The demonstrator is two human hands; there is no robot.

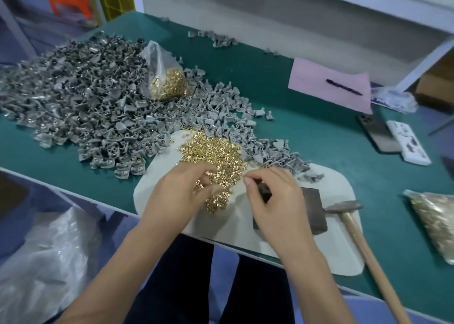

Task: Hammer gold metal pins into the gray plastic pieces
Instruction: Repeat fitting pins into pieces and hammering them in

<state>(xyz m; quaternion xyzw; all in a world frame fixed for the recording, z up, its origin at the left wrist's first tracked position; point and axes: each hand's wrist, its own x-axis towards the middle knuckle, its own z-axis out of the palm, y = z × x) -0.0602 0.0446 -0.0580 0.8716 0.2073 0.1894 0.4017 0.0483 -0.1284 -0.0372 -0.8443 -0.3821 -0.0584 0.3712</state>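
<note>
Green bench (307, 136) was cluttered; left hand (177, 188) curled into gold pins (211, 149), fingertips blurred; right hand (275, 200) pinched something too small to tell, hiding part of dark block (312, 210)

Bare forearms, dark navy trousers (186, 282)

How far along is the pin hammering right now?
Nothing visibly finished. In hand: the left hand picks through the loose gold pins, and the right hand holds a gray piece by the metal block. Left: the hammer lies idle and the gray pile waits.
</note>
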